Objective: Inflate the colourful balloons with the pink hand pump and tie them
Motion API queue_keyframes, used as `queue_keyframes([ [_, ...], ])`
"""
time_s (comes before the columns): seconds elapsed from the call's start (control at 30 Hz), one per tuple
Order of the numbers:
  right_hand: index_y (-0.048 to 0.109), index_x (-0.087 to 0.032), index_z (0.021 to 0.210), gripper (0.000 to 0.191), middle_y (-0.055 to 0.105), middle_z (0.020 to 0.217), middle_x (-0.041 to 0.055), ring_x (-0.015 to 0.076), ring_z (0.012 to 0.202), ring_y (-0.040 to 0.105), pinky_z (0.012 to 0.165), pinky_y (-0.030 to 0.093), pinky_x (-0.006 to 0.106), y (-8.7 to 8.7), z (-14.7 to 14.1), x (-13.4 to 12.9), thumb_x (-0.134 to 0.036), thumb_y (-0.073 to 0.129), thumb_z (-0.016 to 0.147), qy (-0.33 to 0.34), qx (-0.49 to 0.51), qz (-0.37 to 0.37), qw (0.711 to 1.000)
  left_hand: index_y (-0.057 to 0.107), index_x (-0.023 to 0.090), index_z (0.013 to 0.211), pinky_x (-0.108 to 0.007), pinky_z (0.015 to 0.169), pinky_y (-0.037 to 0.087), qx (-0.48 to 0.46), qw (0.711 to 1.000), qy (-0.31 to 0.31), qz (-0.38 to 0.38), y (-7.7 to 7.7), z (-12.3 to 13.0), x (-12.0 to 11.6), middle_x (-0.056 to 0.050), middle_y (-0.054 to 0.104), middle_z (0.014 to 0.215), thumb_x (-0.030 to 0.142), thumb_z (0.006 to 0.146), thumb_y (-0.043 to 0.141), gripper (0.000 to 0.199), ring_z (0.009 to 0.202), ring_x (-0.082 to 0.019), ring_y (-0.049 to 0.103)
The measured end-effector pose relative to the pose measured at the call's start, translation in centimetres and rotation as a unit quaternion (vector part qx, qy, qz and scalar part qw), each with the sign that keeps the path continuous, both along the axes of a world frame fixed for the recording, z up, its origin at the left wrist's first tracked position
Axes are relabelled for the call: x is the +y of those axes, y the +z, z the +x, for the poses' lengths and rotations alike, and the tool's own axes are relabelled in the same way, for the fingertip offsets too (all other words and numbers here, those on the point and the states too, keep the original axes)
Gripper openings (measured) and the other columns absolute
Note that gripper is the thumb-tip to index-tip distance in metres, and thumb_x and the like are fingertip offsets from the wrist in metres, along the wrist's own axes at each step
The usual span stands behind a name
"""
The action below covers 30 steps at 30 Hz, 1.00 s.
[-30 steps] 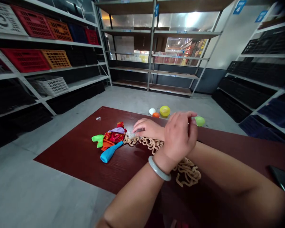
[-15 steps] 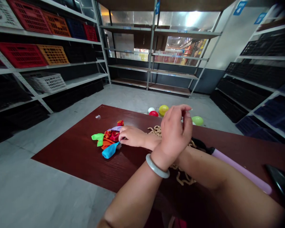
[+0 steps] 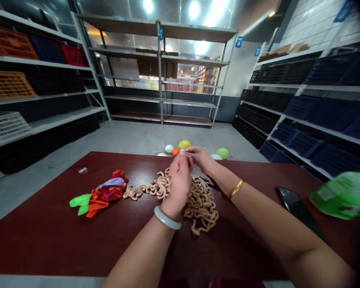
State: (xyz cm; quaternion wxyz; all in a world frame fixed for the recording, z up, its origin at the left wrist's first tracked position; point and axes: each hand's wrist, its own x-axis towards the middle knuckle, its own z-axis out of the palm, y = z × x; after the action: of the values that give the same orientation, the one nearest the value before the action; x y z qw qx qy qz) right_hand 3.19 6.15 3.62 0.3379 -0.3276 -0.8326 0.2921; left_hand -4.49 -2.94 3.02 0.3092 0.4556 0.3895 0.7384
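My left hand (image 3: 181,176), wearing a pale bangle, is closed above a heap of tan curly pieces (image 3: 202,204). Fingertips of my right hand (image 3: 199,157), gold bracelet on that wrist, pinch close to the left thumb. A sliver of the blue uninflated balloon (image 3: 177,157) shows at the left fingers; most of it is hidden. To the left lie a green uninflated balloon (image 3: 81,203), an orange one (image 3: 96,207), a lilac one (image 3: 111,183) and red patterned ones (image 3: 112,194).
A black phone (image 3: 297,204) and a green bag (image 3: 343,196) lie on the right of the dark red table (image 3: 108,244). Inflated balloons, including a yellow one (image 3: 185,144) and a green one (image 3: 222,153), are beyond the far edge. Shelves with crates stand around.
My right hand has come back from the balloons on the left, and the blue one is gone from there. My hands now meet. The view has turned right; the pink tube no longer shows.
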Motion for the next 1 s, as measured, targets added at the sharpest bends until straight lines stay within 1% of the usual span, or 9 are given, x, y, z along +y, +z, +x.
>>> queue_keyframes([
  [0.1,0.072,-0.017,0.088,0.014,0.07,0.077,0.0003,0.0162,0.075,0.063,0.07,0.046,0.027,0.4,3.4,0.0,-0.027,0.062,0.09,-0.083,0.01,0.005,0.997,0.055,0.017,0.061,-0.023,0.046,0.036,-0.089,0.984,-0.086,-0.126,-0.5,0.5,0.7,0.0,0.051,0.053,0.059,0.094,0.048,0.054,0.046,-0.01,0.046],
  [0.23,0.071,-0.017,0.087,0.009,0.072,0.088,0.0041,0.0179,0.082,0.064,0.075,0.045,0.029,-0.1,6.5,-1.6,-0.016,0.062,0.088,-0.139,-0.032,0.102,0.985,0.068,0.011,0.085,-0.028,0.058,0.053,-0.173,0.921,-0.212,-0.278,-1.0,1.2,1.2,-0.011,0.07,0.072,0.052,0.095,0.053,0.045,0.061,-0.017,0.066],
  [0.33,0.07,-0.018,0.094,0.009,0.071,0.099,0.0073,0.0211,0.092,0.063,0.082,0.046,0.033,-1.0,7.8,-3.1,-0.018,0.062,0.09,-0.134,-0.075,0.183,0.971,0.069,0.011,0.094,-0.032,0.072,0.059,-0.246,0.884,-0.286,-0.278,-1.6,1.9,1.1,-0.014,0.073,0.083,0.046,0.097,0.055,0.038,0.074,-0.019,0.071],
  [0.43,0.066,-0.02,0.109,0.018,0.07,0.108,0.0083,0.0233,0.101,0.062,0.09,0.046,0.037,-1.9,8.4,-4.1,-0.02,0.062,0.091,-0.128,-0.068,0.225,0.964,0.069,0.012,0.099,-0.035,0.081,0.06,-0.307,0.855,-0.333,-0.255,-2.2,2.6,1.0,-0.011,0.074,0.088,0.039,0.097,0.058,0.029,0.08,-0.019,0.072],
  [0.63,0.059,-0.02,0.126,0.035,0.07,0.119,0.0102,0.0268,0.111,0.059,0.101,0.041,0.044,-2.4,9.0,-5.3,-0.019,0.063,0.091,-0.125,-0.077,0.251,0.957,0.068,0.013,0.098,-0.026,0.074,0.059,-0.402,0.797,-0.349,-0.286,-2.5,3.7,0.9,-0.006,0.072,0.079,0.025,0.098,0.057,0.017,0.067,-0.012,0.069],
  [0.77,0.056,-0.021,0.133,0.04,0.067,0.127,0.0104,0.0281,0.119,0.057,0.105,0.036,0.047,-2.0,9.1,-5.9,-0.02,0.061,0.093,-0.096,-0.12,0.25,0.956,0.068,0.012,0.099,-0.023,0.065,0.059,-0.404,0.802,-0.332,-0.289,-2.8,4.0,0.9,-0.006,0.072,0.078,0.021,0.097,0.058,0.013,0.061,-0.011,0.067],
  [0.87,0.055,-0.022,0.134,0.044,0.062,0.135,0.0112,0.0275,0.126,0.052,0.108,0.035,0.045,-1.5,10.1,-6.0,-0.027,0.065,0.092,-0.106,-0.131,0.246,0.954,0.069,0.012,0.103,-0.022,0.067,0.06,-0.4,0.823,-0.309,-0.259,-2.6,3.5,1.1,-0.01,0.075,0.091,0.016,0.097,0.055,0.015,0.072,-0.013,0.072],
  [0.93,0.061,-0.021,0.125,0.038,0.061,0.134,0.0126,0.0291,0.127,0.052,0.106,0.038,0.045,-1.2,11.6,-6.1,-0.037,0.068,0.091,-0.147,-0.164,0.212,0.952,0.069,0.01,0.101,-0.028,0.076,0.062,-0.384,0.85,-0.273,-0.235,-2.2,2.8,1.3,-0.014,0.075,0.1,0.016,0.098,0.053,0.017,0.086,-0.019,0.074],
  [1.0,0.067,-0.019,0.11,0.04,0.066,0.122,0.0147,0.033,0.117,0.058,0.097,0.043,0.046,-1.1,13.5,-6.2,-0.051,0.069,0.087,-0.194,-0.241,0.136,0.941,0.069,0.009,0.098,-0.034,0.083,0.062,-0.366,0.874,-0.23,-0.222,-1.6,1.9,1.4,-0.016,0.075,0.103,0.017,0.098,0.053,0.018,0.093,-0.022,0.074],
])
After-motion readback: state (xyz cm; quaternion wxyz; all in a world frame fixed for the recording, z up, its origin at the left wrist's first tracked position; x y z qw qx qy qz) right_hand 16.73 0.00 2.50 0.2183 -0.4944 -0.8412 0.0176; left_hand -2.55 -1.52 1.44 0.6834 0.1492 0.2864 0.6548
